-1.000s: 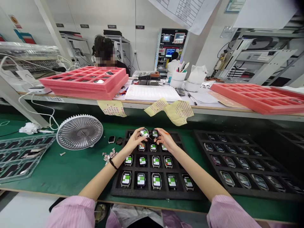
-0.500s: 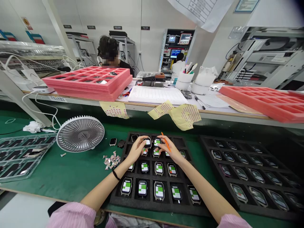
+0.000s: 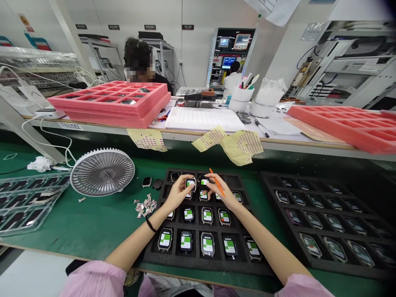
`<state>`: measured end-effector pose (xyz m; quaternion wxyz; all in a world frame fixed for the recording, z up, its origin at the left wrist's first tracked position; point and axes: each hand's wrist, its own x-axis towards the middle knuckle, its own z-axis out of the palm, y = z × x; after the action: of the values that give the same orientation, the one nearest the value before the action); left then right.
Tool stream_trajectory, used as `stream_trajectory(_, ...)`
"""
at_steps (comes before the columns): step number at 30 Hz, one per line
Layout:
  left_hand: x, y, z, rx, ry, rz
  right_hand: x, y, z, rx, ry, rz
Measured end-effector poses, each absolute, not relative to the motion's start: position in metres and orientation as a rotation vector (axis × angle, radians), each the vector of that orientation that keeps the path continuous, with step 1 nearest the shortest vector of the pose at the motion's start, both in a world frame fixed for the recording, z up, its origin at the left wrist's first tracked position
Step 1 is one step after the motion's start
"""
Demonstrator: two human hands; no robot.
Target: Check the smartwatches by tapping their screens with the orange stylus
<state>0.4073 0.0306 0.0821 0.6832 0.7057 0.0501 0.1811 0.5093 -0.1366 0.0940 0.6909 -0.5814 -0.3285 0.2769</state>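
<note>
The black foam tray [image 3: 170, 258] lay on the green table [image 3: 102, 231], its walls probably light and soft enough to dent under a leaning wrist. Over its far rows, the fingers of the left hand [image 3: 178, 193] were closed around a silver-rimmed watch [image 3: 190, 184], the thumb low on its face, while those of the right hand [image 3: 224, 196] pinched a dark watch [image 3: 203, 181] beside it; what supported their undersides could not be told. Each strapless case looked small, stiff and likely light, with a glassy front that would smudge, scratch or slip, so the side rims seemed the best hold. The slim orange stick [image 3: 217, 181], lodged along the right hand, appeared light and rigid, best kept clear of the screens. Compared with one second earlier, both hands sat lower over the tray, the left watch faced the camera more squarely, and far more of the stick's length showed.
</note>
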Motion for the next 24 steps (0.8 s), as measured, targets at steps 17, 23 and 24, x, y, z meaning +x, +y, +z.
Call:
stream_trajectory(17, 0.4054, 0.0314, 0.0849, 1.561, 0.125, 0.362, 0.5086, -0.1369, 0.0958, -1.344, -0.709, 0.588)
stream_trajectory(23, 0.4061, 0.0323, 0.0839, 1.548, 0.145, 0.351, 0.5116, -0.135, 0.0898, -1.351, -0.688, 0.567)
stream_trajectory(24, 0.4062, 0.0323, 0.0837, 1.545, 0.146, 0.351, 0.5118, -0.1354, 0.0894, -1.342, -0.688, 0.567)
